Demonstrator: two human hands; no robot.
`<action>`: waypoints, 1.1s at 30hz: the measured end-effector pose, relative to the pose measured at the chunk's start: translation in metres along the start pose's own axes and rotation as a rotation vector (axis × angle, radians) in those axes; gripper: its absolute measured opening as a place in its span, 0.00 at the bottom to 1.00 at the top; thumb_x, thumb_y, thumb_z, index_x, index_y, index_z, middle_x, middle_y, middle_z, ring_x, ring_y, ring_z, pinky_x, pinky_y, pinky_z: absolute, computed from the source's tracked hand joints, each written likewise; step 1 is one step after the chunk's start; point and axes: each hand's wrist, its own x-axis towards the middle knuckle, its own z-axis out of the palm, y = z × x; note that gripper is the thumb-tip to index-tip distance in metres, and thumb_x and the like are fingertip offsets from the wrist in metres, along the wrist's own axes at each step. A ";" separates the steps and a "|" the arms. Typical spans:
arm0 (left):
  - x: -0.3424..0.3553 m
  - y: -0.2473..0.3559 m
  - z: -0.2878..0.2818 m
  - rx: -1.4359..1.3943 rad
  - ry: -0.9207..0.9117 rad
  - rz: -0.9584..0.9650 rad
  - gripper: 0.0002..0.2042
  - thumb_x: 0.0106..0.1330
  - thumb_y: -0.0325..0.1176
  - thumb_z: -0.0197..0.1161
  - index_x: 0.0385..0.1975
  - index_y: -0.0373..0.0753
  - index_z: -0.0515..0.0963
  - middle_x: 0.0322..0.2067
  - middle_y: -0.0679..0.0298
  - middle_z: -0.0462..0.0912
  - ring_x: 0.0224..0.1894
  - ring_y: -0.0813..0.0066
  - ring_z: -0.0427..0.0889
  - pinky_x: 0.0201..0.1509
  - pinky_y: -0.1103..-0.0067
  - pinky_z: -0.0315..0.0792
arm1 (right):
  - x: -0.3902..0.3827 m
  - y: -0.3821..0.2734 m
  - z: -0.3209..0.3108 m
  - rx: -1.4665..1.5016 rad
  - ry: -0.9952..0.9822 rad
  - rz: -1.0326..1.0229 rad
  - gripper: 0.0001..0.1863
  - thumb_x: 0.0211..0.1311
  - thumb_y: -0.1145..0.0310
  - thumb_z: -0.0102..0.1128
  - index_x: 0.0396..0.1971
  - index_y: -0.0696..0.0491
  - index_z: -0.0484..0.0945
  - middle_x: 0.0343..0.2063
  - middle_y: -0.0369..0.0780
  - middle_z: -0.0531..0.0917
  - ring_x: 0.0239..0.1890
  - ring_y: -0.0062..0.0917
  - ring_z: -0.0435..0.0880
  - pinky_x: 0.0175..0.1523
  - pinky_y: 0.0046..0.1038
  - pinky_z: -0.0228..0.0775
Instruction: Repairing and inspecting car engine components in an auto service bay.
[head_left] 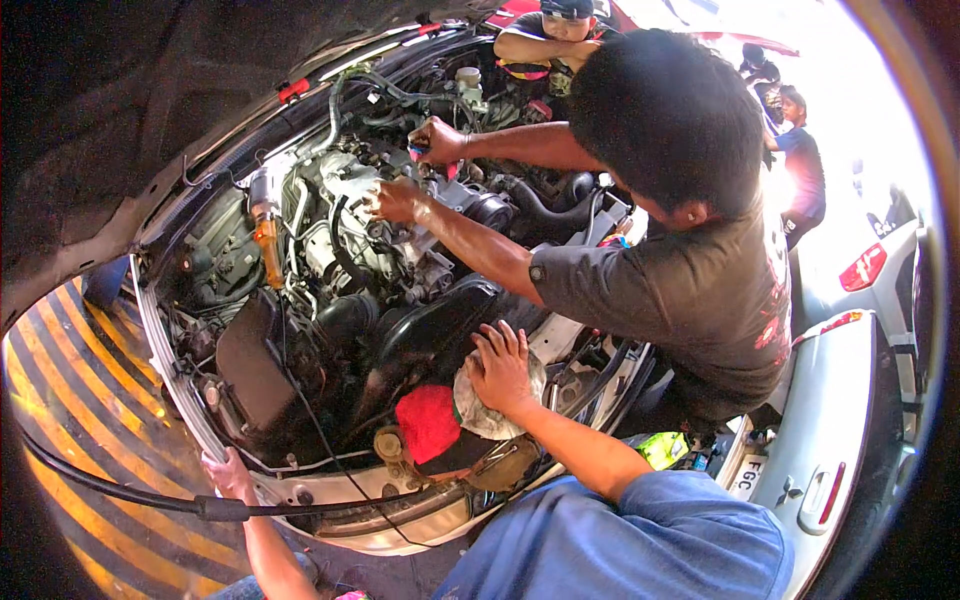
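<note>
My left hand (232, 472) grips the fender edge (165, 355) of an open car engine bay at lower left, fingers curled over it. My right hand (500, 365) lies with fingers spread on a crumpled pale cloth (485, 415) at the bay's front. A red cloth (428, 415) is just left of it, beside a reservoir cap (389, 442). A thin black cable (330, 455) runs past both. Above, a co-worker's two hands (440, 142) (398, 200) work on the engine (330, 240), the upper one holding a small red-and-blue item. An orange lamp (268, 250) is at their left.
The raised hood (120, 100) overhangs the left. A co-worker (670, 250) leans in at right; another person (545, 45) leans at the far side, others (795, 160) stand behind. A black strut (130, 492) crosses the yellow-striped floor (70, 370). A white vehicle (820, 400) is at right.
</note>
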 end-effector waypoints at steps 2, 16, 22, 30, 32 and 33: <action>-0.003 0.006 -0.005 0.013 -0.026 -0.039 0.35 0.64 0.46 0.65 0.67 0.32 0.67 0.59 0.39 0.78 0.61 0.39 0.78 0.66 0.57 0.71 | 0.000 0.000 0.000 0.003 -0.005 -0.003 0.26 0.68 0.55 0.59 0.62 0.52 0.76 0.66 0.43 0.72 0.74 0.46 0.60 0.78 0.58 0.42; -0.016 0.032 -0.031 0.048 -0.046 -0.075 0.36 0.62 0.52 0.66 0.67 0.36 0.69 0.59 0.41 0.80 0.59 0.40 0.80 0.63 0.57 0.74 | 0.001 0.001 0.000 0.000 -0.043 0.013 0.28 0.69 0.52 0.57 0.63 0.54 0.76 0.67 0.45 0.72 0.75 0.47 0.59 0.79 0.59 0.41; -0.013 0.028 -0.024 0.070 -0.016 -0.073 0.34 0.63 0.51 0.65 0.66 0.40 0.70 0.58 0.44 0.82 0.57 0.40 0.82 0.61 0.56 0.75 | 0.002 0.000 0.002 -0.011 -0.066 0.044 0.26 0.69 0.54 0.57 0.63 0.51 0.76 0.67 0.42 0.72 0.75 0.45 0.59 0.80 0.56 0.39; -0.011 0.020 -0.018 0.080 0.018 -0.050 0.32 0.64 0.51 0.65 0.65 0.41 0.71 0.57 0.45 0.82 0.57 0.41 0.82 0.60 0.56 0.75 | 0.002 -0.002 -0.002 0.006 -0.050 0.039 0.26 0.70 0.54 0.56 0.63 0.51 0.76 0.67 0.43 0.72 0.75 0.45 0.59 0.80 0.54 0.38; -0.011 0.019 -0.016 0.073 0.024 -0.061 0.32 0.64 0.51 0.65 0.65 0.41 0.71 0.57 0.44 0.82 0.57 0.41 0.82 0.60 0.57 0.75 | 0.002 -0.002 -0.003 0.006 -0.048 0.039 0.26 0.70 0.54 0.56 0.62 0.51 0.76 0.67 0.43 0.72 0.75 0.45 0.59 0.80 0.54 0.39; -0.011 0.018 -0.015 0.067 0.023 -0.048 0.33 0.63 0.51 0.66 0.65 0.41 0.71 0.57 0.45 0.82 0.57 0.41 0.82 0.61 0.57 0.75 | 0.002 -0.003 -0.003 0.007 -0.046 0.038 0.26 0.70 0.54 0.56 0.62 0.51 0.76 0.67 0.43 0.72 0.75 0.45 0.59 0.80 0.54 0.39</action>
